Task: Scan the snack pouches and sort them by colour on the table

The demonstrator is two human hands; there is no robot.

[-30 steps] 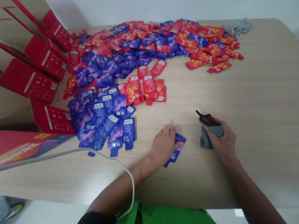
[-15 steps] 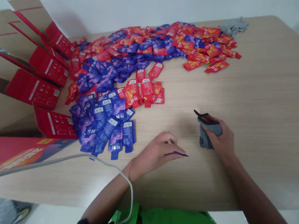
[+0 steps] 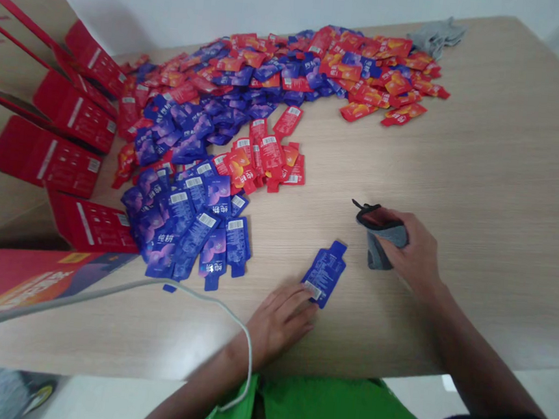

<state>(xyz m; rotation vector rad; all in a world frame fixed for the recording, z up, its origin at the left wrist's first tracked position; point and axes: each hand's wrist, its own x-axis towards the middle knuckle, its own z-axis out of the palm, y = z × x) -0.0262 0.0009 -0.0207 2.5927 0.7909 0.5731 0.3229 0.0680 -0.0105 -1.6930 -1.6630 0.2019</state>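
My left hand [image 3: 282,317] is low over the table, its fingertips on the barcode end of a blue sachet [image 3: 325,272]. The sachet shows its printed back, with its narrow spout end pointing away from me. Whether my thumb is under it is hidden. In my right hand [image 3: 415,254] is a small grey pouch [image 3: 378,245], held upright with my fingers wrapped around its side. Its black-edged mouth gapes toward the top, a dark cord end sticks out to the left, and something reddish shows inside.
Blue sachets [image 3: 180,207] overlap at the left, beside a cluster of red sachets [image 3: 269,156]. Behind them stretches a long mixed heap [image 3: 296,74]. Red cartons [image 3: 95,223] stand open along the left edge. A white cable [image 3: 194,291] crosses my left forearm. Grey cloth [image 3: 436,37] lies far back.
My left hand has turned and moved down and left, so the blue sachet, edge-on before, now shows its printed back. My right hand still holds the grey pouch, tilted slightly differently.
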